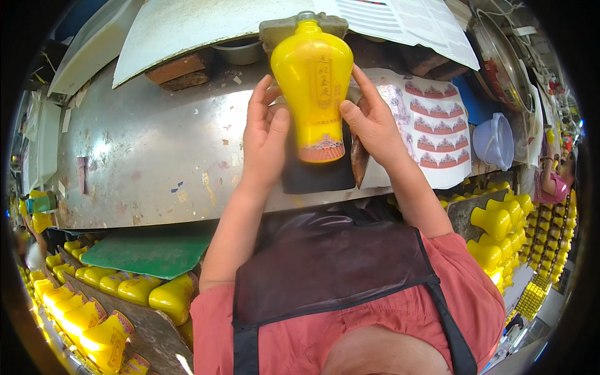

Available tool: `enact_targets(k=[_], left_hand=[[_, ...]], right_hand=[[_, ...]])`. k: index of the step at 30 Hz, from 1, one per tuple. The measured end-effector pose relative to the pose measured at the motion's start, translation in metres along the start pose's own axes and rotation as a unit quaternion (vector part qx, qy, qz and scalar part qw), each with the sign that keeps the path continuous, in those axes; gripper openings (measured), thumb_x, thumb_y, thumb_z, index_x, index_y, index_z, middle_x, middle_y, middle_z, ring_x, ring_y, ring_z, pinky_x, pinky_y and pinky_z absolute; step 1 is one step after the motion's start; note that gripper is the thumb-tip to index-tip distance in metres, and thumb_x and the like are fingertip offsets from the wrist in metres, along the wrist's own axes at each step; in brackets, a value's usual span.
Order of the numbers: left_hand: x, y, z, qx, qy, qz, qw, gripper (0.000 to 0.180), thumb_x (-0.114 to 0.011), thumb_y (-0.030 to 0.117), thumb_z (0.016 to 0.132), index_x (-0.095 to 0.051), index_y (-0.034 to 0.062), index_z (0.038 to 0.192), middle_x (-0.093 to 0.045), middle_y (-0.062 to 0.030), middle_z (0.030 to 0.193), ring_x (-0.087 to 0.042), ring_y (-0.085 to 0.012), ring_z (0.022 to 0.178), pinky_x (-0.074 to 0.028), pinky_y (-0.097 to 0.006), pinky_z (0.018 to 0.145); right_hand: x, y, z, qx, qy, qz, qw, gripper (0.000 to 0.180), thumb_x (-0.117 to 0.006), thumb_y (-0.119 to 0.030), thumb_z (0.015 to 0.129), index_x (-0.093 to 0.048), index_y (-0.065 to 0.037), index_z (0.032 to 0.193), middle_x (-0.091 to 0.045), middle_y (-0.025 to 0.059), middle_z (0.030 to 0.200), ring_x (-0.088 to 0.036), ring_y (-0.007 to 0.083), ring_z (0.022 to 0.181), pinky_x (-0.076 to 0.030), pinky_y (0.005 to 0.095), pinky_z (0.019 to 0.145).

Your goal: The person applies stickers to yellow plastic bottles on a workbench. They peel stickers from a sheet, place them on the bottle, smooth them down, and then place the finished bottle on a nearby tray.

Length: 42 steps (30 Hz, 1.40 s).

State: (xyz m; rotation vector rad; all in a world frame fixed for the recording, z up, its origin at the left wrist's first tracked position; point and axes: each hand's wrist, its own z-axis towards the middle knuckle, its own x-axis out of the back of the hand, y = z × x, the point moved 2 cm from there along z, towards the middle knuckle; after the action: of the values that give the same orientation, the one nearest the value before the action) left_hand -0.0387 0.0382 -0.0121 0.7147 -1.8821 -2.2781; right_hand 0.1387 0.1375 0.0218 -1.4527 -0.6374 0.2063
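A glossy yellow bottle with a broad shoulder, a narrow foot and a clear-topped neck lies in front of me, neck pointing away. A label panel runs down its front, and a red-and-blue patterned band circles its foot. Its neck end rests on a grey block; a black pad lies beneath the foot. My left hand is open beside the bottle, fingers curved and thumb apart from it. On the other side my right hand is open, its thumb and index fingertip at the bottle's edge; its other fingers are partly hidden.
A sheet of red crown-shaped labels lies on the metal table at right, near a pale bucket. A white board rests on bricks at the back. Racks hold yellow bottles on both sides; a green sheet covers some.
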Motion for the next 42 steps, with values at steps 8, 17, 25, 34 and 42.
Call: enact_targets(k=[8, 17, 25, 34, 42], left_hand=[[-0.008, 0.003, 0.004, -0.037, 0.016, 0.120, 0.992, 0.078, -0.071, 0.011, 0.087, -0.032, 0.0012, 0.154, -0.050, -0.0138, 0.141, -0.061, -0.0191, 0.109, -0.052, -0.034, 0.096], [-0.010, 0.006, 0.005, -0.011, 0.020, 0.067, 0.997, 0.079, -0.073, 0.008, 0.086, -0.033, 0.0017, 0.154, -0.050, -0.0125, 0.142, -0.061, -0.0182, 0.108, -0.052, -0.034, 0.095], [-0.009, 0.004, 0.004, 0.010, 0.020, 0.074, 0.997, 0.081, -0.071, 0.007, 0.086, -0.029, 0.0009, 0.155, -0.046, -0.0139, 0.147, -0.060, -0.0210, 0.113, -0.052, -0.035, 0.097], [-0.010, 0.023, 0.025, -0.130, -0.014, 0.263, 0.956, 0.103, -0.079, 0.032, 0.082, -0.018, 0.0058, 0.161, -0.024, -0.0235, 0.159, -0.033, -0.0375, 0.143, -0.038, -0.051, 0.114], [-0.022, 0.030, 0.039, -0.184, -0.025, 0.471, 0.862, 0.092, -0.074, 0.041, 0.082, -0.032, 0.0044, 0.155, -0.024, -0.0278, 0.158, -0.028, -0.0472, 0.143, -0.025, -0.055, 0.119]], right_hand=[[-0.004, -0.001, 0.000, -0.015, -0.015, 0.039, 0.999, 0.082, -0.071, -0.024, 0.095, -0.027, -0.001, 0.161, -0.067, 0.0126, 0.114, -0.063, 0.0080, 0.082, -0.053, 0.0257, 0.077], [-0.008, 0.001, 0.001, -0.003, -0.016, 0.090, 0.996, 0.084, -0.072, -0.023, 0.094, -0.027, 0.000, 0.161, -0.055, 0.0208, 0.145, -0.060, 0.0188, 0.121, -0.050, 0.0333, 0.101], [-0.008, -0.002, 0.001, -0.018, -0.011, 0.021, 1.000, 0.085, -0.073, -0.024, 0.092, -0.028, -0.003, 0.161, -0.058, 0.0236, 0.141, -0.065, 0.0203, 0.114, -0.052, 0.0342, 0.098], [0.021, -0.050, 0.022, 0.269, 0.068, -0.202, 0.939, 0.049, -0.071, -0.017, 0.094, -0.063, -0.015, 0.142, -0.062, 0.0050, 0.080, -0.055, 0.0130, 0.067, -0.045, 0.0278, 0.059], [0.011, -0.067, 0.050, 0.322, -0.005, -0.331, 0.887, 0.043, -0.073, -0.028, 0.088, -0.069, -0.029, 0.131, -0.056, 0.0108, 0.083, -0.064, 0.0297, 0.070, -0.055, 0.0400, 0.063]])
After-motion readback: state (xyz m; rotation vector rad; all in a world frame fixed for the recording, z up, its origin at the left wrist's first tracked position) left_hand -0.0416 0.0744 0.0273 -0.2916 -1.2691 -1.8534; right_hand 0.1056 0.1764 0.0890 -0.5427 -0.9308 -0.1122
